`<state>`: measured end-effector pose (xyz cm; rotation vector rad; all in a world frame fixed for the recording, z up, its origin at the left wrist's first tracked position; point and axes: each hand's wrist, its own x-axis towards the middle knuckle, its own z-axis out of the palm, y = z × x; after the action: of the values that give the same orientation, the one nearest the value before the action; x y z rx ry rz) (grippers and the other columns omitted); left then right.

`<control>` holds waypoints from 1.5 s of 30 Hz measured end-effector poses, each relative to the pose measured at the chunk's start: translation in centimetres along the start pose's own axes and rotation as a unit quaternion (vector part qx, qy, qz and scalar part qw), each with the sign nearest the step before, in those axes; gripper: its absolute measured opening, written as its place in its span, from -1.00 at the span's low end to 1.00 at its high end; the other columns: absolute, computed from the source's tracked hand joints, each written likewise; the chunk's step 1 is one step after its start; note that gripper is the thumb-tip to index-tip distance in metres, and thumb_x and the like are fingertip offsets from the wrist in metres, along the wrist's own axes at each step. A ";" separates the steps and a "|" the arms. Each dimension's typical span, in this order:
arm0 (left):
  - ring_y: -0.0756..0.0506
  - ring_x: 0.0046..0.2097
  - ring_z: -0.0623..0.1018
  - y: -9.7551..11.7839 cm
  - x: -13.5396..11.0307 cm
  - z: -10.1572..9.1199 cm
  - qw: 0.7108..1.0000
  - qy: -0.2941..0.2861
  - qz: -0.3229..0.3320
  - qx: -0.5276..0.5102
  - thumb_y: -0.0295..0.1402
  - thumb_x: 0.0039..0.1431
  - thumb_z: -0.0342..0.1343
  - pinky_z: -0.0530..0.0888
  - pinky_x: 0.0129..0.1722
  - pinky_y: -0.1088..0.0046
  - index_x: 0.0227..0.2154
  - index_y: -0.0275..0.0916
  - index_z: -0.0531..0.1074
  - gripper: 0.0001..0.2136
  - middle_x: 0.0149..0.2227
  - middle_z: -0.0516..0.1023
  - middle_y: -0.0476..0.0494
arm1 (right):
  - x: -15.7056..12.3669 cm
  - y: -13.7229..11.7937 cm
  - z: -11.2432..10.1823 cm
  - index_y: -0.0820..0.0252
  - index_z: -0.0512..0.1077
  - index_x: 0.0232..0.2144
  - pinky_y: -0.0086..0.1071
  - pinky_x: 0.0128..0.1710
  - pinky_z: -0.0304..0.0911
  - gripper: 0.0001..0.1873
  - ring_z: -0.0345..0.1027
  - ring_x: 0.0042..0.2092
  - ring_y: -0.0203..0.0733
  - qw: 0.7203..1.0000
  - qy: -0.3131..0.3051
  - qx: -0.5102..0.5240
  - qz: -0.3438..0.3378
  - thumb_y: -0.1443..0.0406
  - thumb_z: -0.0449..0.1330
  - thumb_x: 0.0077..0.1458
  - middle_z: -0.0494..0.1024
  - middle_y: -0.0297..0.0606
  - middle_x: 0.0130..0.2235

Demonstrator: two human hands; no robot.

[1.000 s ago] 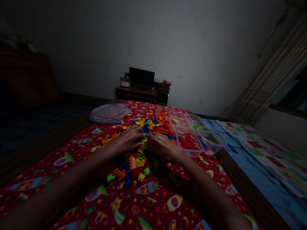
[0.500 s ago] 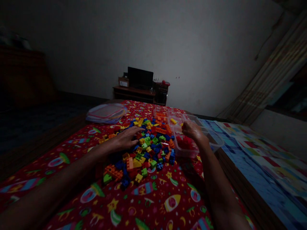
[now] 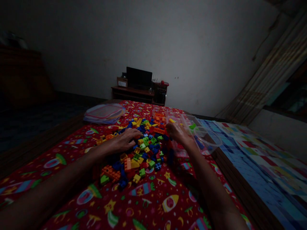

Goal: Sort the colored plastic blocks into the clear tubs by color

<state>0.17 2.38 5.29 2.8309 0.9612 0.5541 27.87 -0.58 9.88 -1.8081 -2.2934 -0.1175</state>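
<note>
A heap of small plastic building blocks (image 3: 146, 148) in several colours lies on a red patterned cloth (image 3: 148, 210). My left hand (image 3: 127, 139) rests low over the heap's left side, its thumb apart from the stretched fingers. My right hand (image 3: 177, 132) hovers over the heap's right edge and the near side of a clear plastic box (image 3: 181, 154). Its fingers are curled, and their undersides are hidden, so I cannot see what is in them. Red blocks (image 3: 179, 146) show inside that box, partly behind the hand.
More clear containers stand at the right, among them a round-rimmed one (image 3: 217, 140) beside blue pieces. Green blocks (image 3: 192, 126) and orange blocks (image 3: 159, 115) sit in other boxes. Stacked plastic lids (image 3: 104, 113) lie at the far left. A television (image 3: 139, 77) stands beyond.
My right hand has moved left from over the box with red blocks to the heap's edge. My left hand has shifted only slightly, with its fingers drawn in a little.
</note>
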 end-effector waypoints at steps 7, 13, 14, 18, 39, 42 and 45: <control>-0.14 0.06 0.40 0.3 0.0 0.0 1.000 -0.003 0.007 0.001 -0.51 0.05 -0.13 0.32 0.11 0.33 -0.09 -0.23 0.46 -0.61 0.00 0.46 -0.19 | 0.6 -2.1 3.4 0.34 0.35 0.06 -0.42 -0.19 0.20 -0.52 0.33 -0.20 -0.22 0.987 -0.013 0.072 -0.143 0.51 -0.04 0.07 0.53 -0.09 -0.16; -0.14 0.05 0.41 0.1 0.0 0.3 1.000 0.012 0.018 -0.004 -0.52 0.05 -0.11 0.34 0.09 0.31 -0.09 -0.20 0.47 -0.61 -0.01 0.48 -0.17 | -0.1 -1.9 0.7 0.27 0.35 0.07 -0.49 -0.32 0.16 -0.42 0.33 -0.30 -0.30 0.984 0.005 0.157 -0.089 0.55 0.02 -0.05 0.54 -0.22 -0.24; -0.14 0.05 0.41 0.1 -0.1 0.4 1.000 0.014 0.018 -0.004 -0.52 0.05 -0.10 0.34 0.09 0.31 -0.10 -0.20 0.48 -0.61 -0.02 0.48 -0.17 | -0.2 -1.7 0.1 0.27 0.40 0.02 -0.50 -0.35 0.14 -0.46 0.31 -0.31 -0.31 0.988 0.007 0.140 -0.070 0.55 0.02 -0.05 0.54 -0.22 -0.26; -0.14 0.05 0.41 0.0 -0.1 0.5 1.000 0.013 0.016 -0.006 -0.52 0.07 -0.09 0.34 0.10 0.31 -0.10 -0.21 0.48 -0.62 -0.01 0.48 -0.18 | -0.9 -1.2 -1.7 0.30 0.54 -0.40 -0.49 -0.48 0.03 -0.77 0.23 -0.47 -0.35 0.998 -0.059 -0.005 -0.025 0.41 0.06 0.05 0.50 -0.23 -0.45; -0.14 0.03 0.41 -0.9 -0.1 1.4 0.999 0.027 0.035 0.002 -0.51 0.10 -0.10 0.34 0.08 0.31 -0.09 -0.22 0.46 -0.65 -0.03 0.47 -0.19 | -1.2 1.0 -3.4 0.25 0.54 -0.45 -0.44 -0.44 0.04 -0.53 0.32 -0.42 -0.29 0.997 -0.026 -0.022 0.066 0.09 -0.03 0.23 0.54 -0.17 -0.44; -0.14 0.03 0.41 -1.1 -0.1 1.6 0.999 0.029 0.044 0.004 -0.52 0.10 -0.10 0.34 0.08 0.30 -0.10 -0.23 0.46 -0.65 -0.03 0.47 -0.19 | -1.2 2.4 -3.0 0.23 0.54 -0.34 -0.41 -0.33 0.12 -0.60 0.40 -0.25 -0.17 0.983 -0.004 -0.096 0.154 0.11 0.01 0.21 0.57 -0.09 -0.28; -0.14 0.03 0.41 -1.1 -0.1 1.7 0.999 0.032 0.043 0.010 -0.54 0.09 -0.10 0.35 0.08 0.30 -0.12 -0.25 0.47 -0.65 -0.02 0.47 -0.21 | -0.9 3.1 -2.2 0.23 0.50 -0.17 -0.36 -0.22 0.18 -0.64 0.39 -0.08 -0.08 0.974 0.006 -0.132 0.186 0.13 0.04 0.20 0.54 -0.03 -0.12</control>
<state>0.08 3.25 3.48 2.9002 0.8626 0.6522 31.35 -1.09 11.59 -2.3268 -1.9613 -0.3847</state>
